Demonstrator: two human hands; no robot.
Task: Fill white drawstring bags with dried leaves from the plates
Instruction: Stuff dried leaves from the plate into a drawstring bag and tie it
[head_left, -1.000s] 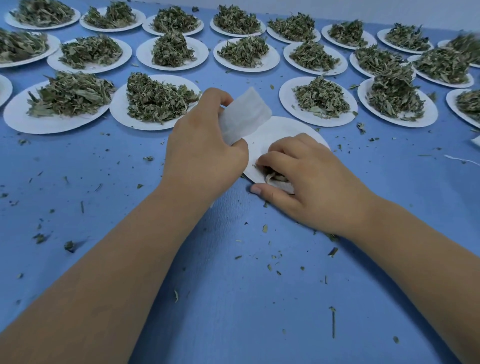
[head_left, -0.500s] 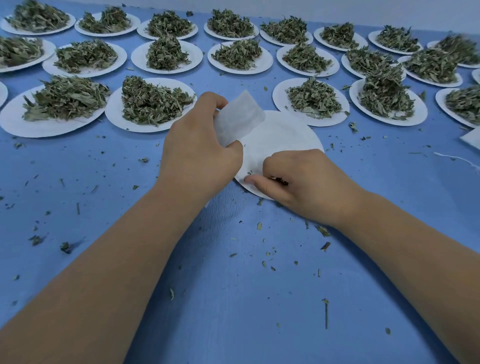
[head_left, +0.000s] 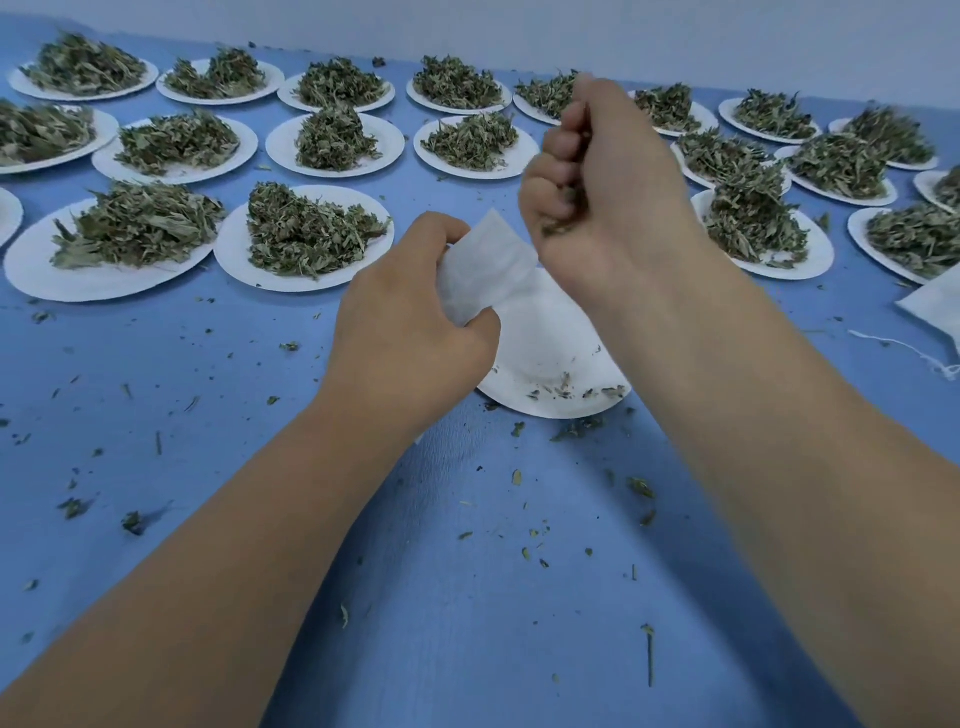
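1. The step in hand is carrying a pinch of leaves to the bag. The right hand (head_left: 608, 208) is raised right of centre, its grip curled round a small clump of dried leaves (head_left: 558, 224), just above and beside the top corner of the white drawstring bag (head_left: 488, 270).
2. The left hand (head_left: 410, 332), at centre frame, grips the bag's lower part and holds it tilted up over the plate (head_left: 540, 353). Whether the bag's mouth is spread open cannot be told from here.
3. The plate holds only crumbs (head_left: 571, 388) near its lower rim, so this portion looks almost all bagged.
4. The next move calls for bringing the right hand over the mouth and easing its grip so the leaves fall inside. The left hand must keep the opening wide, because the bits scattered on the worktop (head_left: 467, 597) suggest these leaves spill easily.
5. Many full plates (head_left: 301, 239) fill the upper frame, and a second bag (head_left: 935, 306) lies at the right edge.
6. Half a second ago the right hand lay low on the plate's lower rim, gathering the last leaves. It has since lifted clear, while the left hand and bag have barely moved.
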